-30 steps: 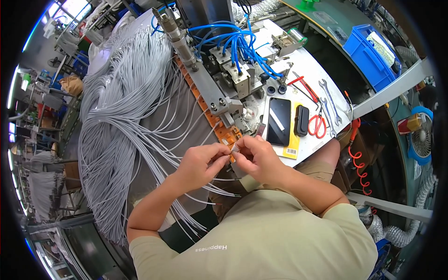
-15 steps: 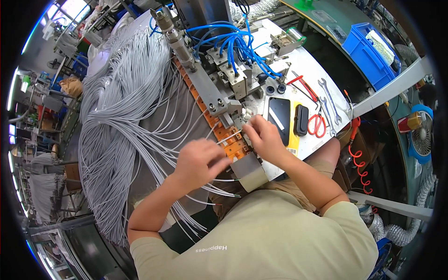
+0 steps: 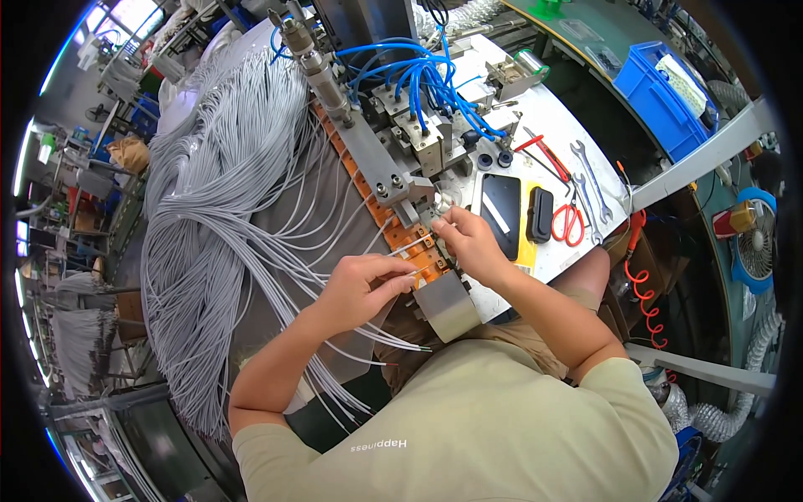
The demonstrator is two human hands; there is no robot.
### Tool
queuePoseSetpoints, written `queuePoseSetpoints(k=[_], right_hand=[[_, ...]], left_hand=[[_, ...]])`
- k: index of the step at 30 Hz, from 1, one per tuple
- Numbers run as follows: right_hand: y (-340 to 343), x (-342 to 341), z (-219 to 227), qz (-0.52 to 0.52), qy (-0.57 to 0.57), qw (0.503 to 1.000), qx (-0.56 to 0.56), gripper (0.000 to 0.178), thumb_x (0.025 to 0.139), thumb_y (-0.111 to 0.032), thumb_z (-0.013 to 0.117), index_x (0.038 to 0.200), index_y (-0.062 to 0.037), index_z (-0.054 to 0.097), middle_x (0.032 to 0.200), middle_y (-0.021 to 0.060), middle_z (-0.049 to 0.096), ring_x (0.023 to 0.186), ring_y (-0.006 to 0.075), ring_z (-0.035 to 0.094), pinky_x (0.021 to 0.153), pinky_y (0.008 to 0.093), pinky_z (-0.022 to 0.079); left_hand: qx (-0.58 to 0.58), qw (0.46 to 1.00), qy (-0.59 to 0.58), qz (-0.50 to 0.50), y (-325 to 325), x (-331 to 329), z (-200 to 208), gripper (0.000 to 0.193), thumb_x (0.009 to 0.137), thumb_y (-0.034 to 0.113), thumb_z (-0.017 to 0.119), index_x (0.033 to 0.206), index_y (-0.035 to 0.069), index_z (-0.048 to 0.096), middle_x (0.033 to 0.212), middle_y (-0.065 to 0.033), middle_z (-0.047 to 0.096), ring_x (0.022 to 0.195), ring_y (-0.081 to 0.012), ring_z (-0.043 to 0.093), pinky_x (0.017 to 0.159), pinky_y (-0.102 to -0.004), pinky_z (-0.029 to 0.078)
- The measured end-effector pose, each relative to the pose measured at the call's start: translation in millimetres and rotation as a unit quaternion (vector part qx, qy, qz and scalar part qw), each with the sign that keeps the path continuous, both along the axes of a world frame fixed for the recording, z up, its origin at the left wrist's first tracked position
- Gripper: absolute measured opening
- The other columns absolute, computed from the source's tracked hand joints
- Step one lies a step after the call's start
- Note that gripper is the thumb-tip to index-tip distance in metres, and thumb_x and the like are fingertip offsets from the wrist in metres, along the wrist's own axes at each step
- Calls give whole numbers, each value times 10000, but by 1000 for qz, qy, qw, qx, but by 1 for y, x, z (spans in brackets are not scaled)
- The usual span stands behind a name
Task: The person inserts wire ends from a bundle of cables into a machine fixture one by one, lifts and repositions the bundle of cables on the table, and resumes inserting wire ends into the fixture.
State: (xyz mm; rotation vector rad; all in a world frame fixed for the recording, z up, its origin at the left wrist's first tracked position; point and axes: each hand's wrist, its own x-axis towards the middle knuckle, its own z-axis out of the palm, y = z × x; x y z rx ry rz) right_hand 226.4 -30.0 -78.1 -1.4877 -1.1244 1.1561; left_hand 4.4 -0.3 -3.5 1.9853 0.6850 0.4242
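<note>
L hand (image 3: 365, 283) just closed, thumb + finger pinching what looks like a thin wire end (image 3: 422, 269) over the orange strip (image 3: 429, 256), so prob. another wire's in play. R hand (image 3: 470, 243) bunched nearby, can't tell what's held.

A dark-screened phone (image 3: 503, 191) lay beside a black case (image 3: 540, 215) on a white worktop (image 3: 554, 115), with red-handled scissors (image 3: 570, 226) and steel wrenches (image 3: 591, 181) to their right. Farther right, a blue bin (image 3: 651, 102) stood by a green bench (image 3: 627, 32), while a red coiled hose (image 3: 642, 294) hung near a blue-rimmed fan (image 3: 755, 244).
</note>
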Motion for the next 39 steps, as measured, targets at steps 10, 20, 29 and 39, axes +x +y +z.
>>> queuePoseSetpoints(k=[10,20,29,39], right_hand=[[-51,-21,52,29,-205,918,339,115,902,-53,672,993,-17,611,670,60,600,557,162,528,580,319,409],[-46,-26,48,35,-205,929,305,131,861,-11,707,971,-18,636,667,57,618,542,190,515,640,324,369],[-46,-26,47,74,-171,956,226,132,864,-53,713,956,-23,623,675,57,584,562,211,487,664,345,372],[-28,-21,50,85,-233,886,393,88,880,-68,655,929,-34,589,755,92,539,654,286,475,701,375,392]], left_hand=[[-169,976,-100,91,-2,-1,-1,208,937,60,650,1133,-7,670,833,-72,722,718,-83,665,683,-232,530],[-50,996,-22,73,-7,2,5,174,939,32,636,1099,-36,651,903,-96,739,776,-111,692,686,-247,550],[126,992,7,24,-2,-2,4,182,945,58,634,1103,-30,650,834,-69,721,708,-102,665,647,-243,533],[-218,972,-41,78,-6,-3,5,132,907,103,687,1020,36,669,779,-91,681,669,-146,655,668,-262,538]])
